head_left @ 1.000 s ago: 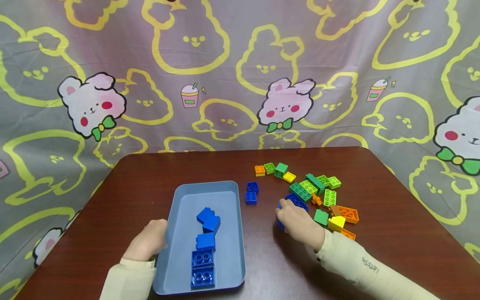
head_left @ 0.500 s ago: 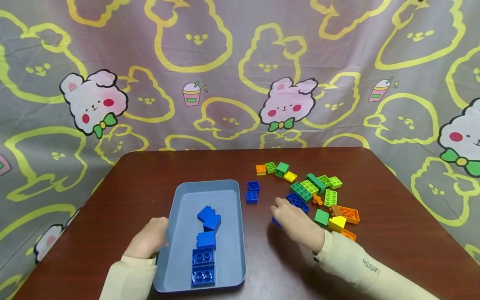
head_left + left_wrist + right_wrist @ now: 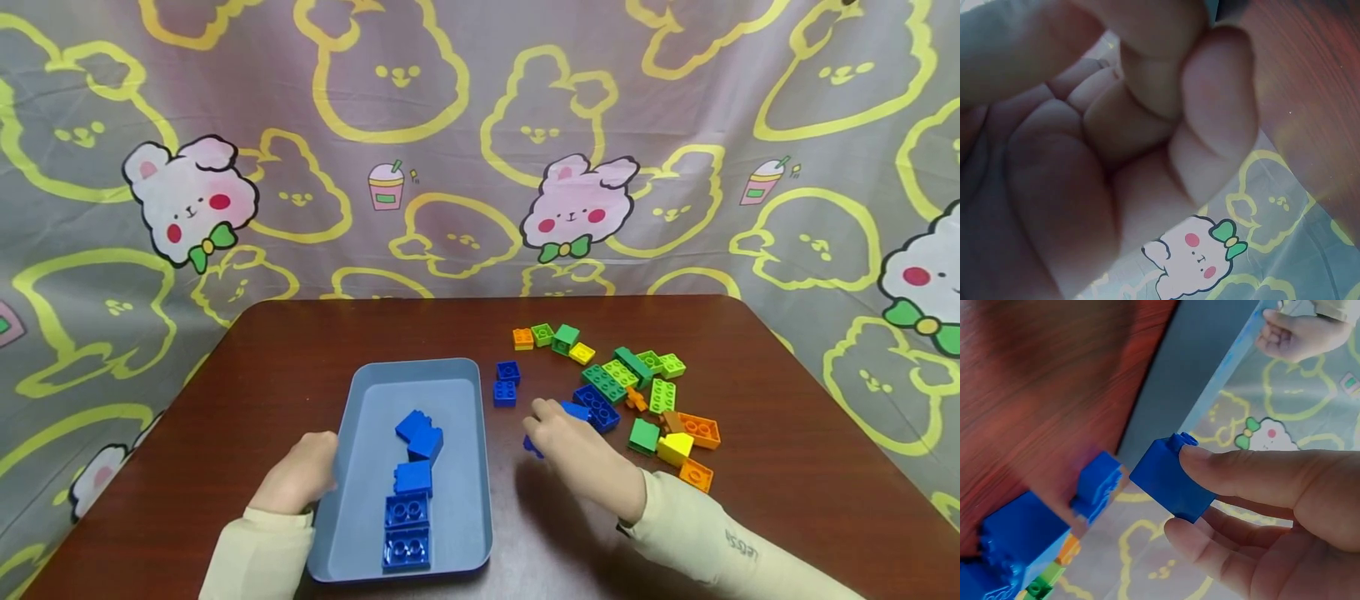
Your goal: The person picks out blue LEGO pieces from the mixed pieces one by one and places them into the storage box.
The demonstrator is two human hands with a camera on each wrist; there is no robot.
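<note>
My right hand [image 3: 570, 450] pinches a blue toy brick [image 3: 1172, 478] between thumb and fingers, just right of the blue-grey tray [image 3: 483, 483]. In the head view only a small part of that brick shows past the fingers. My left hand [image 3: 296, 475] is at the tray's left rim with curled fingers [image 3: 1216, 94], seeming to grip it; the contact is mostly hidden. Several blue bricks lie in the tray, such as a brick [image 3: 413, 477] near its middle. Behind the right hand lie another blue brick [image 3: 576, 410] and a long blue brick [image 3: 597, 408].
Two small blue bricks [image 3: 506, 393] lie beyond the tray's right rim. Green, yellow and orange bricks are scattered at the right, among them a yellow brick [image 3: 675, 448] and a dark green brick [image 3: 603, 383]. A patterned curtain [image 3: 450, 150] hangs behind the brown table [image 3: 315, 333].
My right hand has moved left towards the tray with the blue brick, uncovering another blue brick beside the long one. The left hand has stayed at the tray's rim.
</note>
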